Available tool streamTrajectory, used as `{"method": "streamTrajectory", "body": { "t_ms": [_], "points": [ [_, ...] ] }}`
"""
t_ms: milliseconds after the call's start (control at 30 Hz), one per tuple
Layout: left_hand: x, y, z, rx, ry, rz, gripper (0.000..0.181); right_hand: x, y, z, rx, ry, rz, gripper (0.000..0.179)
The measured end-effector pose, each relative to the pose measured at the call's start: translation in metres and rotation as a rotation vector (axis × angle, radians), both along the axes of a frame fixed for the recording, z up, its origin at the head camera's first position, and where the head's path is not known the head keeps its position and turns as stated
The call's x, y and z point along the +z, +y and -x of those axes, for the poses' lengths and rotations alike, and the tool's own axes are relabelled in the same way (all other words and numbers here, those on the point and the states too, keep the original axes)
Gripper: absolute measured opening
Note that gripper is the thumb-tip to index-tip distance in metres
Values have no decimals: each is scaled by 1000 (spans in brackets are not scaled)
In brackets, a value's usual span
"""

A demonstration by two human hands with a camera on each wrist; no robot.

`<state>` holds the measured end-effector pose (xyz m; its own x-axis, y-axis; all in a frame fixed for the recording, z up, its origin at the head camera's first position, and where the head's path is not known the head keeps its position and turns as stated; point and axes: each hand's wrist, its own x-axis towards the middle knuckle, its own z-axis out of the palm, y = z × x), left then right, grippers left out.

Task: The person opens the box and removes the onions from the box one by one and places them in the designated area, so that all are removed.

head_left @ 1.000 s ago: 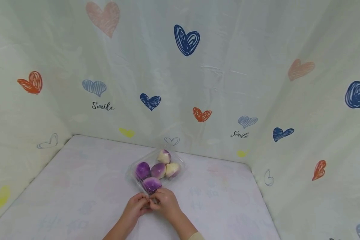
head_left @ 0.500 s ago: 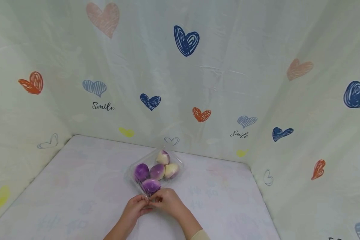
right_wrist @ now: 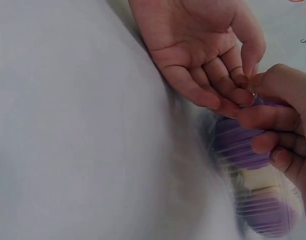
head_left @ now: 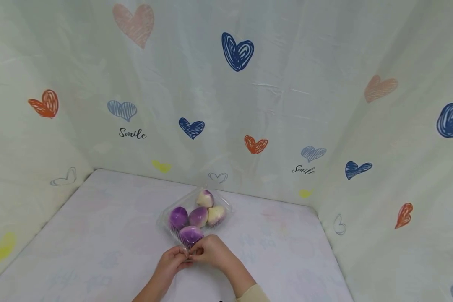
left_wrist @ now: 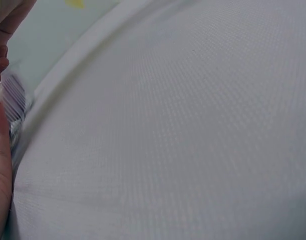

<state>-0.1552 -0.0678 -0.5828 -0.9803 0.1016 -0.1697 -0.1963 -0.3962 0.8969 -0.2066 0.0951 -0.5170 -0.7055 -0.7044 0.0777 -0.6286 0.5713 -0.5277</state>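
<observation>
Two "Smile" prints (head_left: 133,133) beyond left hand (head_left: 172,260) and right hand (head_left: 211,253), grip narrow on box (head_left: 187,201).

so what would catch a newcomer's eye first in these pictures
Probably the five purple-and-cream rounded pieces in the clear container, vivid against the pale tabletop below the head view's center. Next, the person's left grip and right grip, meeting at the container's near corner. Behind them, bold hearts scattered across the pale curtain.
</observation>
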Motion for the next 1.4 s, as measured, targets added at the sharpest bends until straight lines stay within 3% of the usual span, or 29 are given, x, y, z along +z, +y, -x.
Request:
{"method": "streamTrajectory", "body": {
  "t_ms": [133,367,567,667,933,1400],
  "points": [
    [1,1,0,14,-5,13,16,-6,0,0,52,160,11,5],
    [2,2,0,26,-7,40,17,-12,0,1,116,338,57,9],
    [2,2,1,16,9,7,16,-20,2,4,179,650,128,8],
    [4,2,0,11,17,-12,18,-24,3,6,194,748,207,5],
    [9,2,2,7,-28,-33,18,-28,3,8,190,846,367,8],
    [24,8,0,83,-71,-82,18,-19,-3,7,198,939,284,14]
  ]
}}
